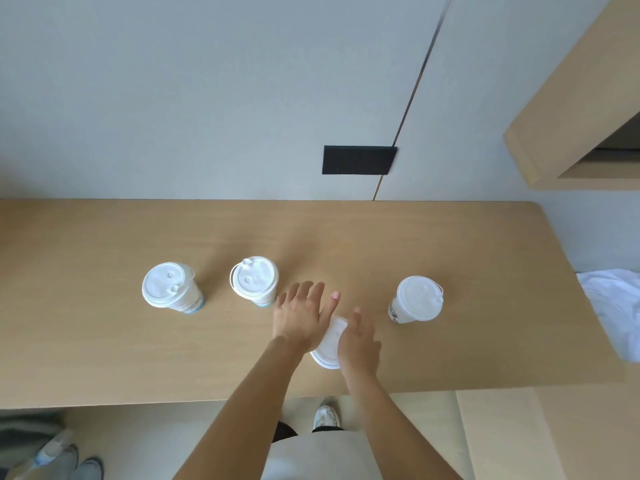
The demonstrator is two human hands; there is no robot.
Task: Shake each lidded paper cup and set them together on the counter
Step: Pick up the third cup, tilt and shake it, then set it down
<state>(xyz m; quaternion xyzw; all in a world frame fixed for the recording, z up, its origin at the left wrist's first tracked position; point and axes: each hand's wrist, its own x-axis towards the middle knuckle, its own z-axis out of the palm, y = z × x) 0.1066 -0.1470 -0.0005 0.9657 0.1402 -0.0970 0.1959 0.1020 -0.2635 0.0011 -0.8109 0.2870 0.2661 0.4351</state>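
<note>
Three white lidded paper cups stand upright on the wooden counter (104,341): one at the left (168,286), one next to it (254,279), and one apart at the right (417,299). A fourth lidded cup (330,344) is tilted, its lid towards me, above the counter's front middle. My right hand (358,341) is wrapped around its right side. My left hand (303,315) lies flat against its left side with fingers spread, close to the second cup.
A white cloth (613,306) lies at the counter's right end. A black plate (358,160) is on the wall behind. A wooden shelf (571,98) juts out at the upper right. My shoes and the floor show below the front edge.
</note>
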